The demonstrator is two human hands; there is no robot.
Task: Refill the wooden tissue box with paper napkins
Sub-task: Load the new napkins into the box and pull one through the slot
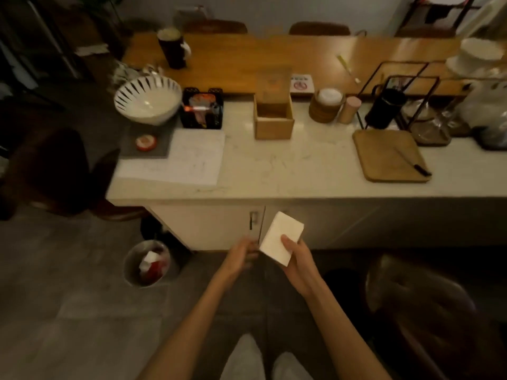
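The wooden tissue box (pixel 273 128) stands open on the white counter (pixel 290 165), its lid (pixel 273 83) tipped up behind it, and its inside looks dark. Below the counter's front edge my right hand (pixel 300 267) holds a white stack of paper napkins (pixel 279 235) from underneath, thumb on top. My left hand (pixel 241 255) is just left of the stack, with its fingers stretched out against the edge of a slightly ajar cabinet door (pixel 219 226).
On the counter are a striped bowl (pixel 148 101), a black caddy (pixel 201 112), a paper sheet (pixel 189 160), and a wooden board (pixel 389 156) with a knife (pixel 411 164). A metal bin (pixel 149 263) stands on the floor at the left. A dark chair (pixel 428 311) is on the right.
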